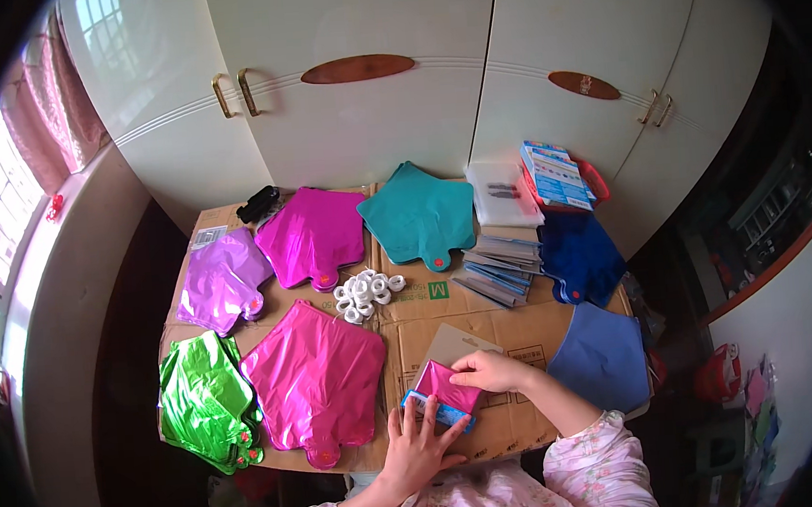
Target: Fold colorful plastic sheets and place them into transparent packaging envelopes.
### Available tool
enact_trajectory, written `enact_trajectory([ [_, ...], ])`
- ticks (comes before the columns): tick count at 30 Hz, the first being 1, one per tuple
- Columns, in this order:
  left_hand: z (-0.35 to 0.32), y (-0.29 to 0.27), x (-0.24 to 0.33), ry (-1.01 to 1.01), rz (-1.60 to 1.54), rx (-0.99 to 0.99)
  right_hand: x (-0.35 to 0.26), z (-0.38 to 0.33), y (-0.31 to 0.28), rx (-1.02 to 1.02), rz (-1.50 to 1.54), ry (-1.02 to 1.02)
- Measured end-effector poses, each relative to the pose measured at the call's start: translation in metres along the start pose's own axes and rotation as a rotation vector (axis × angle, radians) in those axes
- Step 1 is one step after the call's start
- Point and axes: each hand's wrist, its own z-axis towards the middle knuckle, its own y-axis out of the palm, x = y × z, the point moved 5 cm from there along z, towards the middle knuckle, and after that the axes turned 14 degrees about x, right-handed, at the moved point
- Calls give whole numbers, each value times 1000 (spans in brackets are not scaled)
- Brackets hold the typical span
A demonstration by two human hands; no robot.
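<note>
A folded pink foil balloon (453,384) lies at the front of the cardboard-covered table. My right hand (492,373) grips its upper right edge between thumb and fingers. Along the balloon's lower side runs a small blue printed packet (444,415). My left hand (423,448) presses on that packet with its fingers spread and stretched out. Just behind both hands lies a pale grey card (457,340). To the left is a flat, star-shaped pink foil balloon stack (316,378), apart from my left hand.
More flat foil balloons lie around: green (204,395), lilac (222,280), magenta (310,234), teal (419,213), dark blue (583,255), periwinkle blue (602,358). White ribbon rolls (364,294) sit mid-table. Fanned cards (501,268) and a red basket (595,182) stand right. Cabinets (360,134) rise behind.
</note>
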Motion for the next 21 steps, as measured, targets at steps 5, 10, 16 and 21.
enact_trajectory([
  [5,-1,5,-5,49,151,17,-21,-1,-11,135,-356,-87],
  [10,10,3,-8,129,144,76,-28,-2,-9,406,-519,-428],
  [16,27,2,-4,244,42,30,-23,9,-10,57,-546,-264],
  [21,25,15,-2,316,150,-14,-38,20,-26,-271,-348,-22],
])
